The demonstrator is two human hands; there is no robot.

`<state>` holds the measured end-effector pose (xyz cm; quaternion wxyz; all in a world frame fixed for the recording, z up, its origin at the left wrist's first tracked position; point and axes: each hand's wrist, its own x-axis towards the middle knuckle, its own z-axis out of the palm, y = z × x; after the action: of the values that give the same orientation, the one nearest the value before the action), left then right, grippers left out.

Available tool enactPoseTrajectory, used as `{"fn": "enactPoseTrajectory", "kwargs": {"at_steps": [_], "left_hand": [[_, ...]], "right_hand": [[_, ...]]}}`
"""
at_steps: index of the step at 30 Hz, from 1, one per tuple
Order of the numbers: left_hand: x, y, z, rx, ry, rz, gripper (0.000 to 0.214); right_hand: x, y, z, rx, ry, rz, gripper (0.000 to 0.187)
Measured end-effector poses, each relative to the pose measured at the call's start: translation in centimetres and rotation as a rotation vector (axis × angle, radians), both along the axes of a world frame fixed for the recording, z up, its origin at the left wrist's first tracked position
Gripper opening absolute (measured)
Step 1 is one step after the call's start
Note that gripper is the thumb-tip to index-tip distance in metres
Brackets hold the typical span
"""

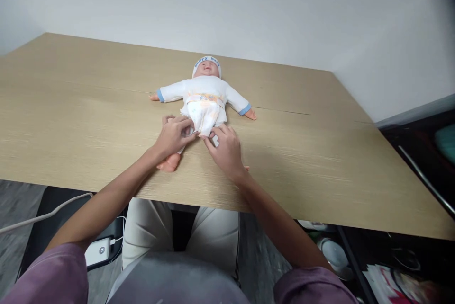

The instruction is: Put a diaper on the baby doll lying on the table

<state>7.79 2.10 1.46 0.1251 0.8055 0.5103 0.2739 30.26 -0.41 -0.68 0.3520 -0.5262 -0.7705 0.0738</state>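
Observation:
A baby doll [205, 87] in a white top with blue cuffs and a white cap lies on its back on the wooden table [71, 105], arms spread. It wears a white diaper [204, 112]. My left hand [174, 136] and my right hand [226, 148] meet at the diaper's lower edge between the doll's legs, fingers curled and pinching the fabric there. One bare doll foot [169, 163] shows below my left hand. The other leg is hidden under my right hand.
A white wall stands behind the table. Below the near table edge are my light trousers, a white power bank [97, 251] with a cable at the left, and cluttered items on the floor at the right [334, 252].

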Motion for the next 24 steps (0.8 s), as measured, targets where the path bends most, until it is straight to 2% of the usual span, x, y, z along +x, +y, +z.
{"fn": "enactPoseTrajectory", "kwargs": {"at_steps": [5, 9, 16, 20, 24], "left_hand": [[-0.4, 0.0, -0.7, 0.005, -0.131, -0.069, 0.021], [-0.5, 0.0, -0.6, -0.012, -0.166, -0.111, 0.020], [-0.5, 0.3, -0.7, -0.062, -0.173, -0.067, 0.022], [-1.1, 1.0, -1.9, -0.226, -0.429, -0.062, 0.042], [-1.2, 1.4, -3.1, -0.299, -0.652, -0.082, 0.056]], "right_hand": [[0.1, -0.3, 0.0, 0.009, 0.035, 0.010, 0.007], [0.0, -0.2, -0.1, -0.028, 0.036, 0.022, 0.006], [-0.6, -0.2, -0.3, -0.082, 0.220, -0.074, 0.032], [-0.3, -0.1, -0.1, -0.131, 0.399, -0.131, 0.040], [0.4, 0.1, 0.2, -0.131, 0.365, -0.170, 0.036]]}}
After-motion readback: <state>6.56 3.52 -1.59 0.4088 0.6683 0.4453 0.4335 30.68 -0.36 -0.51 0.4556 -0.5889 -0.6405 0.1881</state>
